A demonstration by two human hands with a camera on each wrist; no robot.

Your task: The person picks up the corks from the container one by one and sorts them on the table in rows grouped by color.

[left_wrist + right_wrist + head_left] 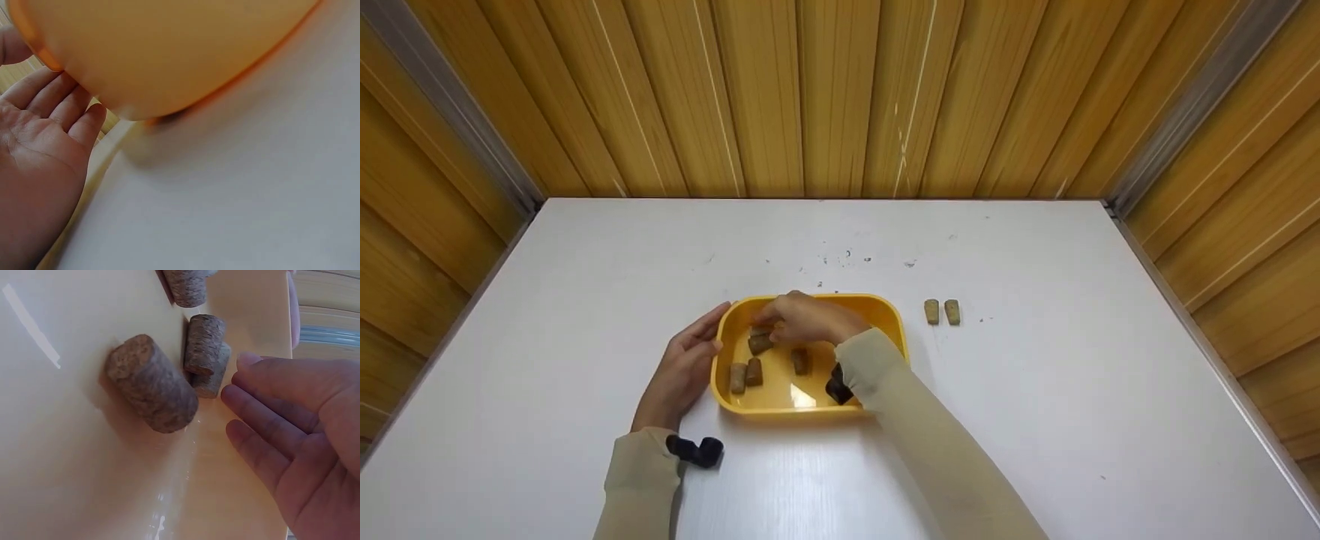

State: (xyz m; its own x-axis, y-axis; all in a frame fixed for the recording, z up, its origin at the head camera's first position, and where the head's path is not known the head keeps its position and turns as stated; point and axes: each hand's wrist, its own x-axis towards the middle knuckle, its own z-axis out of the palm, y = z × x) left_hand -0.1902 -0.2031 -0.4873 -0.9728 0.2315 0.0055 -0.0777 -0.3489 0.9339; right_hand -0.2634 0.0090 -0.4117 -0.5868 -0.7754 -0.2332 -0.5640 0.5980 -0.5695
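Note:
A yellow plastic tub (810, 412) stands on the table with several brown tapered corks inside. My left hand (684, 371) lies along the tub's left wall, its fingers straight and touching the outside near the rim. Over the tub's far left part, my right hand (814, 319) reaches in with its fingers beside two corks, one darker (205, 343) and one paler (212, 377). A small gap shows between the fingertips and these corks in the right wrist view. Closer to that camera lies a single cork (152, 385). Two more corks, a paler (738, 378) and a browner one (754, 371), lie near the tub's left wall.
On the white table (1035, 390), right of the tub, two lighter corks (932, 311) lie side by side. Small dark marks dot the tabletop behind the tub. Wood-patterned panels (832, 97) rise at the back and both sides.

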